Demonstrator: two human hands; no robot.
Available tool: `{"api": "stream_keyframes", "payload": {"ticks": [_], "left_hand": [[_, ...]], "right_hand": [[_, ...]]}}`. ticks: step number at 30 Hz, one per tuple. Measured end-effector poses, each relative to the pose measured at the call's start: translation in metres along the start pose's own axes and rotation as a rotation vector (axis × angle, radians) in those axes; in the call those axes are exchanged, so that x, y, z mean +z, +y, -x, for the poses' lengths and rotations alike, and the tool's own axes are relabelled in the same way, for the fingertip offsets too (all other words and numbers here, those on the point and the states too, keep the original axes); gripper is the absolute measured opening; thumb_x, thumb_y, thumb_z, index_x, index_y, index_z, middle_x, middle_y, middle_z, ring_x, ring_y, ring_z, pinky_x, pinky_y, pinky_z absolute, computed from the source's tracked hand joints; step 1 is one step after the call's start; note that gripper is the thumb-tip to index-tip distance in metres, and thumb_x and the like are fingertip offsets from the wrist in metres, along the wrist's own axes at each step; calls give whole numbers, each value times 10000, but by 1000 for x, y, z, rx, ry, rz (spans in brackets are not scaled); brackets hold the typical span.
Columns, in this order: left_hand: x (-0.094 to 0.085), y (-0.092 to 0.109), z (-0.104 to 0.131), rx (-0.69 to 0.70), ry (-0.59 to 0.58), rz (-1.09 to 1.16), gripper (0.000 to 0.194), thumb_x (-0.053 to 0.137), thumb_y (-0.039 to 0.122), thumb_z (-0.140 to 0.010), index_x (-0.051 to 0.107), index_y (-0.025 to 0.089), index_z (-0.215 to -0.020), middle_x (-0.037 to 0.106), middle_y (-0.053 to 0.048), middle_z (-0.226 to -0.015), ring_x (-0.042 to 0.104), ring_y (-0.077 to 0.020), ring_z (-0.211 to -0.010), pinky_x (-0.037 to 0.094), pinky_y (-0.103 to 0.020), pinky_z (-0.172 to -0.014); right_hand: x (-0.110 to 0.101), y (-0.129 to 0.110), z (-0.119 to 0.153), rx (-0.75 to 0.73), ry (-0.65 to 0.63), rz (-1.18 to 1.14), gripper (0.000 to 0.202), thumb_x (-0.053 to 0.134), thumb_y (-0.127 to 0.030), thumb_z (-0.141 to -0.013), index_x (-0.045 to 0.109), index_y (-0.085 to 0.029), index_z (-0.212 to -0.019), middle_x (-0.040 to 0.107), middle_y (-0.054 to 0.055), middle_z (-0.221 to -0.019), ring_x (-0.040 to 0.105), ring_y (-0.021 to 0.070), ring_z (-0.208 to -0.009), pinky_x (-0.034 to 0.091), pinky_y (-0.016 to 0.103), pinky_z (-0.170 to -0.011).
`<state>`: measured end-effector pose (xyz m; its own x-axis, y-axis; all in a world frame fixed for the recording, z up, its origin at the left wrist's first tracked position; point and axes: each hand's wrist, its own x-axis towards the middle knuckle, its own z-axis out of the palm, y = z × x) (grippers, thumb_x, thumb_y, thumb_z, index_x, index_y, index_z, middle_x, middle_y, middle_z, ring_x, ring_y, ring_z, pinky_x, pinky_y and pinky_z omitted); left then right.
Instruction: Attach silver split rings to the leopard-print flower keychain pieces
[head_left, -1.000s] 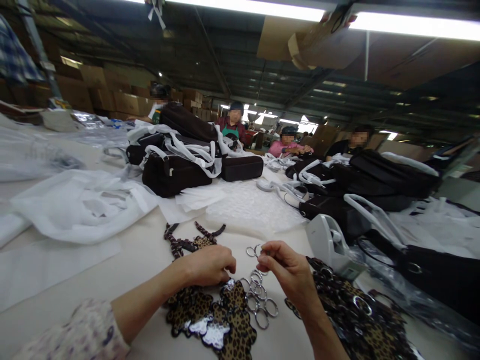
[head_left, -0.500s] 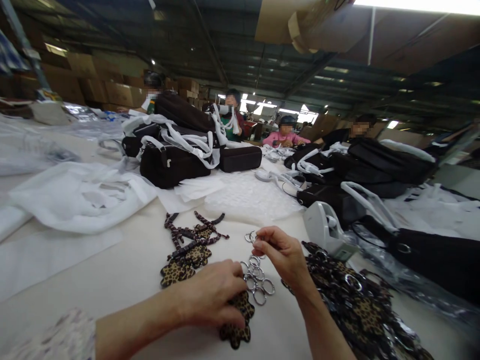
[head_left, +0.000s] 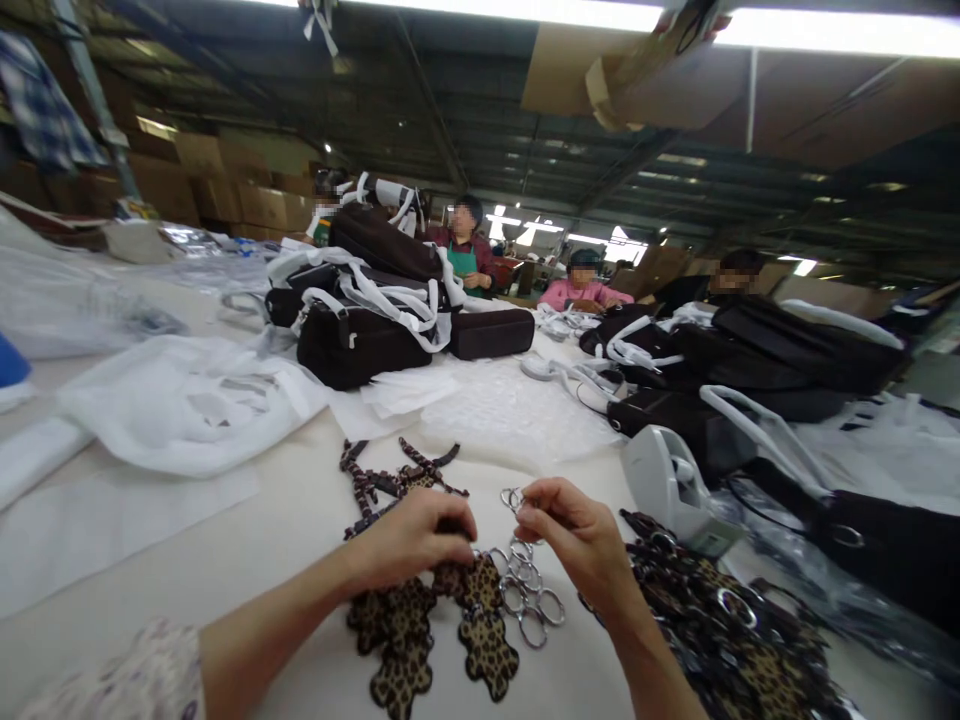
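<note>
My left hand [head_left: 416,540] is closed, thumb and fingertips pinched at the top of a leopard-print charm [head_left: 487,630] with a scalloped outline. More leopard-print charms [head_left: 401,650] hang or lie just below that hand; I cannot tell which. My right hand [head_left: 574,530] pinches a silver split ring [head_left: 514,500] between thumb and forefinger. Several loose split rings [head_left: 531,605] lie on the table between both hands. Behind my left hand are dark patterned straps [head_left: 364,485] with buckles, partly covered by it.
A heap of leopard-print charms and rings [head_left: 750,640] lies at the right, beside a grey-white tape dispenser [head_left: 664,480]. Black bags [head_left: 367,340] with white-wrapped handles are piled at the back. White foam wrapping [head_left: 187,440] spreads at left. Co-workers [head_left: 465,250] are across the table.
My left hand has lifted and moved slightly left and up, uncovering the near charm. Leopard-print charms now show below that hand. My right hand stays pinched near the rings. The view has tilted upward.
</note>
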<state>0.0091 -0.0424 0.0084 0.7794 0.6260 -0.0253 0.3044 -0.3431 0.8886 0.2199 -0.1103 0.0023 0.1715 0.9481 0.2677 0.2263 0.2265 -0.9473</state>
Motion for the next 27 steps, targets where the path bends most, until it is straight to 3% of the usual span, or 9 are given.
{"api": "stream_keyframes", "payload": {"ticks": [3, 5, 8, 14, 20, 27], "left_hand": [[-18, -7, -6, -65, 238, 243, 155, 585, 301, -802, 488, 181, -785, 570, 40, -624, 542, -115, -545, 399, -204, -475], [-24, -9, -7, -69, 299, 346, 210, 531, 378, -843, 421, 200, -822, 611, 22, -672, 608, -142, -583, 438, -211, -463], [-27, -5, -4, -56, 241, 468, 268, 540, 421, -837, 379, 206, -836, 657, -9, -723, 669, -175, -657, 486, -220, -481], [-25, 4, 0, -16, 157, 599, 331, 613, 436, -796, 376, 206, -822, 602, 37, -658, 653, -149, -611, 503, -204, -454], [-25, 5, 0, -79, 127, 690, 302, 591, 358, -798, 341, 218, -892, 678, -9, -721, 700, -191, -646, 524, -223, -475], [-22, 9, 0, 0, 101, 735, 285, 643, 265, -738, 382, 206, -833, 634, 7, -707, 675, -169, -666, 515, -190, -448]], "right_hand": [[5, 0, 2, 53, -71, -60, 127, 732, -269, -750, 647, -189, -800, 658, -38, -601, 684, 145, -551, 570, 232, -550], [11, 0, 4, 74, -117, -109, 132, 741, -267, -746, 651, -188, -800, 659, -39, -582, 684, 144, -541, 558, 223, -540], [22, 1, 7, 104, -181, -189, 150, 764, -270, -732, 658, -184, -793, 659, -41, -562, 677, 136, -519, 539, 209, -520], [28, 1, 7, 173, -194, -339, 246, 827, -323, -667, 660, -175, -769, 646, -49, -544, 663, 123, -462, 521, 196, -475], [28, -4, 7, 223, -247, -354, 245, 830, -307, -666, 660, -170, -776, 658, -47, -536, 658, 109, -463, 512, 179, -473], [32, -5, 8, 224, -267, -433, 261, 842, -306, -649, 654, -164, -761, 662, -46, -515, 654, 103, -430, 492, 155, -437]]}}
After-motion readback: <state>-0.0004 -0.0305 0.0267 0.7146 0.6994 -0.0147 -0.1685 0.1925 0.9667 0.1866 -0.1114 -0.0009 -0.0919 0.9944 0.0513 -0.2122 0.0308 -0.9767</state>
